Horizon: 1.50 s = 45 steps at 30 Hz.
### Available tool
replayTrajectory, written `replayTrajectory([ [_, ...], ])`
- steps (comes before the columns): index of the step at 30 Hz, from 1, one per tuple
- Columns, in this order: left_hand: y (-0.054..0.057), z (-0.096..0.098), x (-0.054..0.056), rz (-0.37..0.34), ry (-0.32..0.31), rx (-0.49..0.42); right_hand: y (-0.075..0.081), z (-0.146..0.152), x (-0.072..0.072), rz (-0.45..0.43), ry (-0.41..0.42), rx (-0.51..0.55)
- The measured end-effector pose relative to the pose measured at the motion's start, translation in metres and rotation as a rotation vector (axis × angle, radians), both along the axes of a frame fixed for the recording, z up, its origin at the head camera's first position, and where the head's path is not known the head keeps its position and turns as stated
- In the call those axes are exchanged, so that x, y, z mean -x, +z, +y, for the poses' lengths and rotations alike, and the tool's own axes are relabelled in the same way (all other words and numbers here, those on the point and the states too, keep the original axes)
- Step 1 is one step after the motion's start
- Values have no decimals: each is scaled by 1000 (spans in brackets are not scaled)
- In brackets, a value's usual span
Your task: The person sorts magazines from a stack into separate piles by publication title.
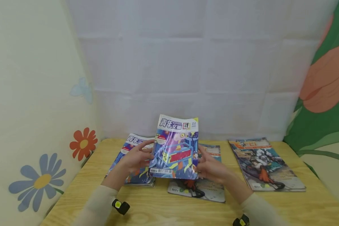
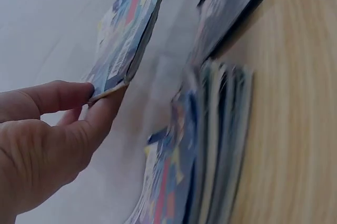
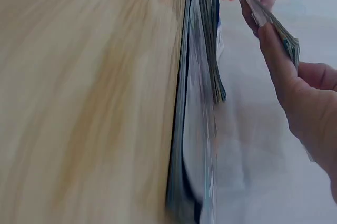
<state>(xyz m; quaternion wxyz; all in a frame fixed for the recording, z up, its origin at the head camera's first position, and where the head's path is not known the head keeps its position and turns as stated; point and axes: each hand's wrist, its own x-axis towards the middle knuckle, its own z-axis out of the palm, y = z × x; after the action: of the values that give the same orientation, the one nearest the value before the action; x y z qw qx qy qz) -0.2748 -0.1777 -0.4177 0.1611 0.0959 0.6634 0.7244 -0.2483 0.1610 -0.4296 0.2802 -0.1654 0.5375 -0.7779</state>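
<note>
Both hands hold up one magazine (image 1: 173,149) with a colourful blue and purple cover, raised over the table. My left hand (image 1: 137,158) pinches its left edge; in the left wrist view the thumb and fingers of that hand (image 2: 50,139) grip a corner. My right hand (image 1: 212,164) grips the right edge, and the right wrist view shows this hand (image 3: 310,103) with the thin magazine (image 3: 274,21) between thumb and fingers. Below and to the left lies a stack of magazines (image 1: 120,157) with the same cover. A darker magazine (image 1: 199,191) lies partly hidden under the held one.
At the right of the wooden table (image 1: 147,208) lies another dark magazine pile (image 1: 266,168) with an orange title. A white cloth (image 1: 169,62) hangs behind the table. Flower-painted walls (image 1: 42,119) stand at both sides.
</note>
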Motion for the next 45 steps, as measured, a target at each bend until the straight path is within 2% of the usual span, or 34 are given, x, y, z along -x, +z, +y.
replayTrajectory([
  [7, 4, -43, 7, -29, 94, 119, 2, -57, 5, -56, -143, -96],
  [11, 4, -64, 11, -34, 116, 187, -1, -85, 9, -69, -204, -112],
  [15, 5, -85, 13, -36, 142, 232, -2, -107, 9, -91, -222, -84],
  [19, 4, -100, 13, -33, 170, 278, -3, -126, 8, -150, -238, -33],
  [25, 2, -118, 11, -46, 219, 373, -4, -151, 5, -199, -213, 20],
  [33, 6, -124, 5, -69, 250, 438, -8, -167, 3, -203, -226, 0],
  [37, 7, -122, 2, -47, 265, 531, -9, -168, 4, -202, -210, -29],
  [41, 7, -118, 1, -11, 270, 642, -8, -160, 4, -183, -156, -88],
  [45, 9, -115, 0, 0, 263, 690, -5, -146, 4, -156, -63, -135],
])
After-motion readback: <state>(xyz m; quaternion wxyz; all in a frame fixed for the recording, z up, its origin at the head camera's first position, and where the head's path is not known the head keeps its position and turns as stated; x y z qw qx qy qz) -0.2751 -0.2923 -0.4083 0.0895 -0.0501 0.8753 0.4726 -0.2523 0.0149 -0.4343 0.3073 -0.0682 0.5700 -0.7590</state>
